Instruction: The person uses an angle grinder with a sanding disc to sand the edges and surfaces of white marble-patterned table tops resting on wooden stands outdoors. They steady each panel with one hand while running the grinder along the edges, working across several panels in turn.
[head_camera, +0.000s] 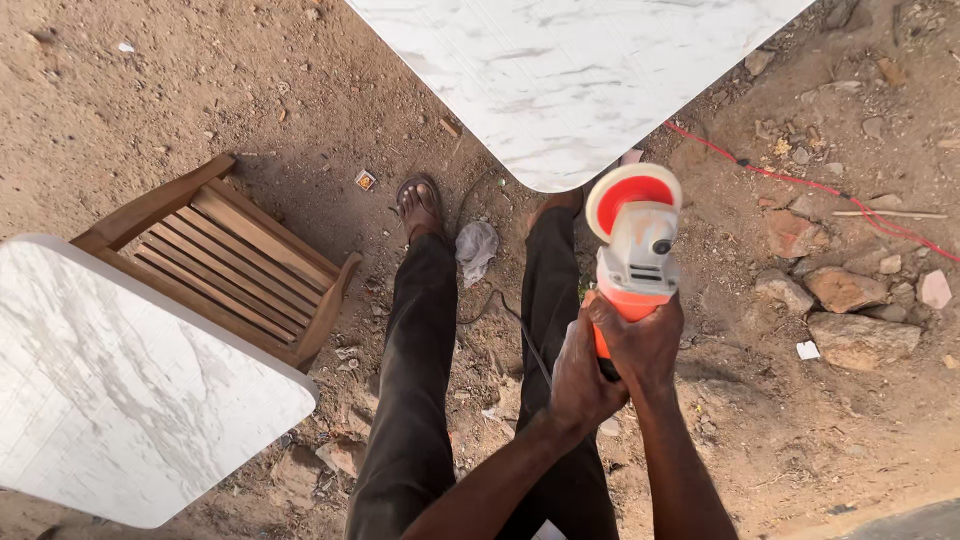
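Both hands grip one orange grinder (634, 255), held in the air above the dirt, its disc end near the rounded corner of the far slab (570, 80) but not touching it. Left hand (583, 375) is wrapped shut round the rear of the body; right hand (640, 340) is closed just ahead of it.

Progress: judged as not yet cutting or polishing; no dust or contact is visible, and the slab corner looks smooth already.

Count: two white marble-look slabs, the second (120, 380) at lower left; one wooden slatted chair (240, 265); one red cable (800, 180); one rag (477, 248); several stones (850, 300).
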